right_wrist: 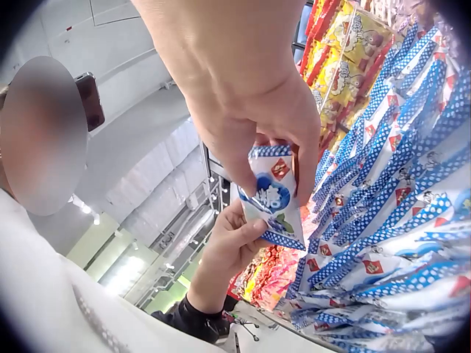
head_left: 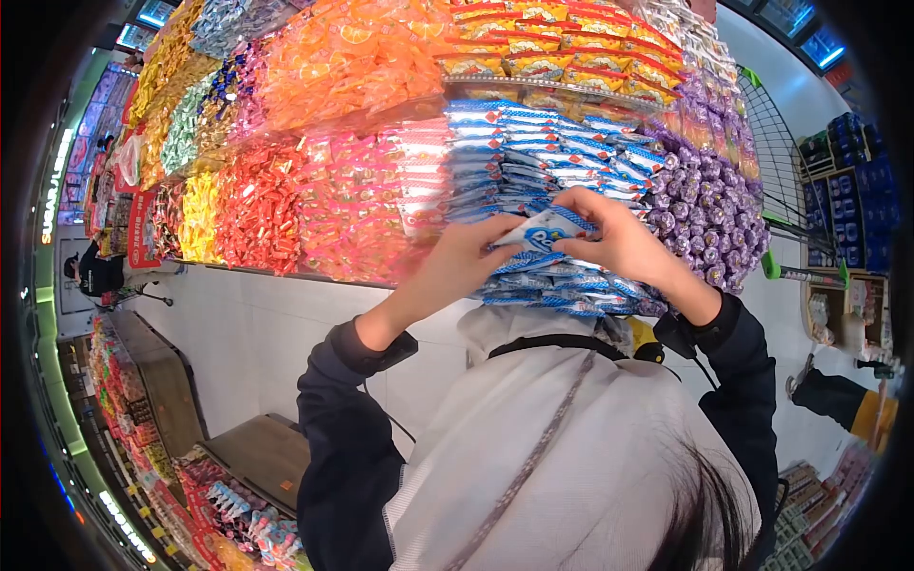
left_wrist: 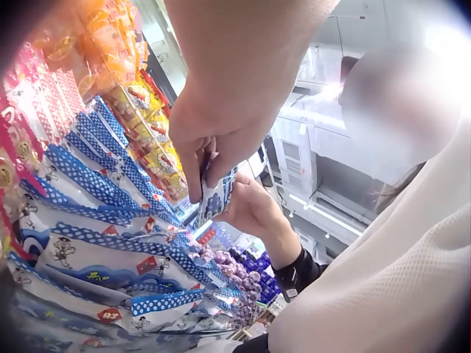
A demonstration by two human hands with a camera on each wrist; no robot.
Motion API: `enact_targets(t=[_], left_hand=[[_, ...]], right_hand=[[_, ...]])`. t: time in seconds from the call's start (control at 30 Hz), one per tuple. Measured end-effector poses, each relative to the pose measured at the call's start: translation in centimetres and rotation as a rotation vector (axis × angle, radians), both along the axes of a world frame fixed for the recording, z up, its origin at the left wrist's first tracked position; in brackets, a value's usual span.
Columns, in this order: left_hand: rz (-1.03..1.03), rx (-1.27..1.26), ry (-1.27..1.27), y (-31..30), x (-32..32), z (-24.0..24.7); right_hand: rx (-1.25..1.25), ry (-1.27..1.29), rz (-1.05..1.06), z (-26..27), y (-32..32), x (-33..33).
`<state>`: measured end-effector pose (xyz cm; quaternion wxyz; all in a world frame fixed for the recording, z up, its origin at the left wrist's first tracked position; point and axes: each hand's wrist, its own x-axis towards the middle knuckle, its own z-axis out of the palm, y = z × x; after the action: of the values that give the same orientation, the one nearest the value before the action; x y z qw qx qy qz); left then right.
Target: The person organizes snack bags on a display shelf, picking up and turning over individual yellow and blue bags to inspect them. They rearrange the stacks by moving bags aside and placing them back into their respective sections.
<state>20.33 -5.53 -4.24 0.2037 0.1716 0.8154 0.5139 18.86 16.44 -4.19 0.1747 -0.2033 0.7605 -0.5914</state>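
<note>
Both hands hold one small blue-and-white candy packet (head_left: 543,232) in front of the chest, above the display. My left hand (head_left: 466,259) pinches its left end between thumb and fingers. From the other side my right hand (head_left: 624,243) grips the right end. In the right wrist view the packet (right_wrist: 274,197) shows a blue oval logo, a small red diamond and dotted blue edges. Stacks of matching blue-and-white packets (head_left: 562,157) lie behind and below the hands. The left wrist view shows part of the held packet (left_wrist: 213,200) between both hands.
Purple-wrapped candies (head_left: 700,209) lie to the right, pink packets (head_left: 352,205) to the left. Orange candies (head_left: 352,62) and yellow packets (head_left: 562,48) fill the upper tier. A wire shopping cart (head_left: 776,133) stands at the right. Another person (head_left: 100,271) is far left.
</note>
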Motion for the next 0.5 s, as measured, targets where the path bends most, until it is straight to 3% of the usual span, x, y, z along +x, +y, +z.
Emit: enact_targets(t=[0.07, 0.1, 0.2, 0.27, 0.3, 0.33, 0.5], left_hand=[[-0.07, -0.128, -0.002, 1.2, -0.1, 1.3], [-0.08, -0.086, 0.059, 1.6, -0.3, 1.2], [-0.111, -0.033, 0.271, 2.5, -2.5, 0.4], [-0.131, -0.09, 0.451, 2.8, -5.2, -0.6], [-0.163, -0.111, 0.487, 3.2, -6.5, -0.8], [-0.195, -0.133, 0.523, 3.8, -7.7, -0.9], [-0.275, -0.303, 0.714, 7.3, -11.5, -3.9]], right_hand=[[0.175, 0.157, 0.001, 0.3, 0.7, 0.3], [0.235, 0.089, 0.009, 0.8, 1.4, 0.0], [0.284, 0.198, -0.114, 0.2, 4.5, -1.7], [0.193, 0.275, -0.337, 0.8, 6.2, -2.9], [0.334, 0.272, -0.41, 1.4, 7.2, -3.6], [0.37, 0.449, -0.49, 1.2, 7.7, -4.1], [0.577, 0.562, -0.515, 1.0, 9.0, -5.7]])
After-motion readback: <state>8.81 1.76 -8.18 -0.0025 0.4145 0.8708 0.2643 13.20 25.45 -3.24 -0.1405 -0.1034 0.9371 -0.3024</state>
